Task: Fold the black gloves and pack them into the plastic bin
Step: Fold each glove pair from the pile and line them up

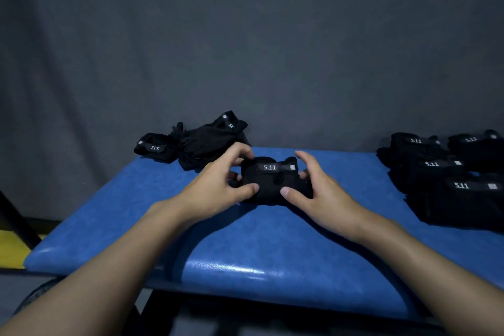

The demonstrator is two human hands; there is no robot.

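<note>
A folded black glove bundle (272, 180) with a white "5.11" strap lies on the blue padded table (245, 248). My left hand (218, 185) grips its left end, thumb in front and fingers curled over the back. My right hand (316, 188) holds its right end the same way. A loose heap of unfolded black gloves (196, 142) lies at the back left of the table. Several folded black glove bundles (447, 174) sit in rows at the right. No plastic bin is in view.
A grey cloth backdrop (245, 49) hangs behind the table. A yellow patch of floor (11, 248) shows at the lower left beside a dark table leg. The table's front edge runs below my forearms.
</note>
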